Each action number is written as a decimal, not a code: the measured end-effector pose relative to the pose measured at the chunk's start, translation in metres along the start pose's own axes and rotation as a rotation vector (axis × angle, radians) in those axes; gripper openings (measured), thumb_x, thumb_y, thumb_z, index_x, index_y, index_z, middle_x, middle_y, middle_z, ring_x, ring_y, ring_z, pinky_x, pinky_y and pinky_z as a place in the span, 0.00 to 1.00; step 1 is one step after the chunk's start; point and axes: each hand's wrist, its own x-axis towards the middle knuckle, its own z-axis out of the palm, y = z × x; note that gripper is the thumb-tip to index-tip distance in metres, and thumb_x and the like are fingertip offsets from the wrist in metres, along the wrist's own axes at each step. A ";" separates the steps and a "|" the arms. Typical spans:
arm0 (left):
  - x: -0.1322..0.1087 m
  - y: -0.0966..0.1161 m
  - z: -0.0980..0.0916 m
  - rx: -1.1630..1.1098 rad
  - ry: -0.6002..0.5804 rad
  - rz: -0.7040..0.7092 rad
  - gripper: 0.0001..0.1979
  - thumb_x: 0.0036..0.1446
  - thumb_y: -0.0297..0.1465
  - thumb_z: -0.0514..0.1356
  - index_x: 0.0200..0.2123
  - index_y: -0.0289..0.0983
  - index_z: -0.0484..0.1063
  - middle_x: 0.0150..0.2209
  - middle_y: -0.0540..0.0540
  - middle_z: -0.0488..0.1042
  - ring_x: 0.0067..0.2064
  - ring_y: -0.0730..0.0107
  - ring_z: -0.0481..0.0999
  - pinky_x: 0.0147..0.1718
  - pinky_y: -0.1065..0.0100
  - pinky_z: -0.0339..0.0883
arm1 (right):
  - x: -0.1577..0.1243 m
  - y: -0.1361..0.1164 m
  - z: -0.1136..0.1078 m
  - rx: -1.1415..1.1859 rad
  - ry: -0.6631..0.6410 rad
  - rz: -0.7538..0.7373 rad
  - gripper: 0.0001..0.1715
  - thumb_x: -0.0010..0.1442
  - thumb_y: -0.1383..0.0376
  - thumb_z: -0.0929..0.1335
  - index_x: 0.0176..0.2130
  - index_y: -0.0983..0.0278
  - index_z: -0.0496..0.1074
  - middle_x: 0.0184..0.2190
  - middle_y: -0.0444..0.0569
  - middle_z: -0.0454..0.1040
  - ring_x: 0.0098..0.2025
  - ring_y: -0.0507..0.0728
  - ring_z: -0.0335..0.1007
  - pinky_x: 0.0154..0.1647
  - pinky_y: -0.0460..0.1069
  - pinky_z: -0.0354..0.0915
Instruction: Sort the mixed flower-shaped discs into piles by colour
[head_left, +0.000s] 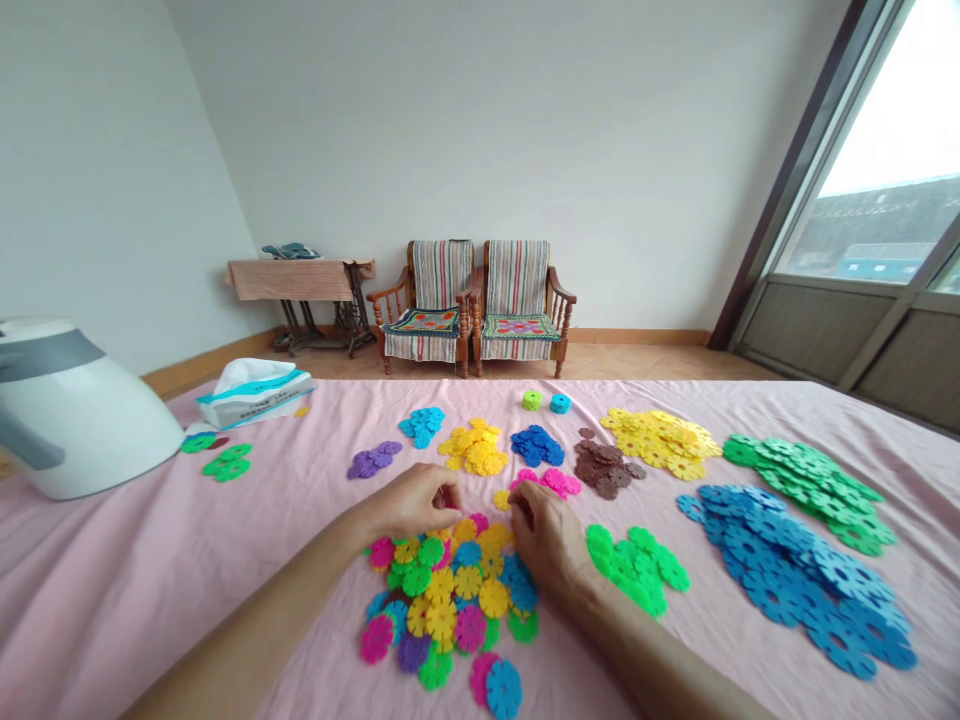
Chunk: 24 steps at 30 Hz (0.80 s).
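A mixed heap of flower-shaped plastic discs (442, 610) in yellow, pink, green, blue and purple lies in front of me. My left hand (420, 500) hovers at the heap's far left edge, fingers curled inward; whatever may be in them is hidden. On the heap's right side, my right hand (551, 530) is closed too, its fingertips beside the pink discs (559, 483) and a single yellow disc (502, 498). What it holds, if anything, cannot be made out. Bright green discs (637, 568) lie right of that hand.
Sorted piles ring the heap: purple discs (373, 460), yellow discs (476, 446), dark blue discs (538, 446), brown discs (604, 468) and large blue discs (802, 570). A white kettle (90, 420) and a tissue pack (255, 393) stand on the left of the pink cloth (247, 560).
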 end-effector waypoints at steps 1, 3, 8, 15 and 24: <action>0.000 -0.002 0.000 -0.014 0.008 -0.004 0.05 0.46 0.28 0.58 0.27 0.36 0.74 0.25 0.49 0.74 0.28 0.69 0.72 0.25 0.74 0.60 | 0.000 0.000 0.000 0.000 -0.001 -0.001 0.09 0.53 0.73 0.60 0.29 0.63 0.67 0.27 0.47 0.72 0.32 0.54 0.68 0.34 0.45 0.59; 0.002 -0.006 0.000 -0.032 0.027 -0.012 0.06 0.47 0.27 0.57 0.26 0.36 0.74 0.24 0.50 0.75 0.28 0.69 0.73 0.25 0.74 0.60 | 0.001 -0.001 0.000 -0.002 -0.005 -0.004 0.09 0.53 0.73 0.60 0.29 0.63 0.67 0.27 0.47 0.72 0.32 0.54 0.67 0.34 0.45 0.59; 0.003 -0.009 0.001 -0.013 0.038 -0.021 0.06 0.46 0.26 0.56 0.25 0.35 0.74 0.23 0.50 0.74 0.27 0.70 0.72 0.25 0.75 0.59 | -0.002 -0.007 -0.004 -0.018 -0.035 -0.046 0.07 0.53 0.72 0.62 0.31 0.63 0.69 0.28 0.47 0.71 0.32 0.54 0.65 0.35 0.46 0.58; 0.002 0.001 0.001 -0.005 -0.044 0.120 0.07 0.48 0.32 0.61 0.31 0.35 0.76 0.29 0.49 0.74 0.31 0.71 0.70 0.28 0.75 0.59 | -0.012 -0.025 -0.020 -0.169 -0.212 -0.139 0.16 0.47 0.59 0.70 0.37 0.62 0.70 0.36 0.49 0.69 0.41 0.59 0.62 0.41 0.51 0.55; 0.001 0.001 0.005 0.069 -0.097 0.197 0.07 0.43 0.28 0.64 0.30 0.36 0.74 0.28 0.51 0.71 0.31 0.72 0.69 0.28 0.75 0.59 | -0.011 -0.030 -0.026 -0.151 -0.332 -0.038 0.14 0.46 0.61 0.71 0.35 0.62 0.70 0.35 0.48 0.70 0.40 0.58 0.63 0.41 0.51 0.51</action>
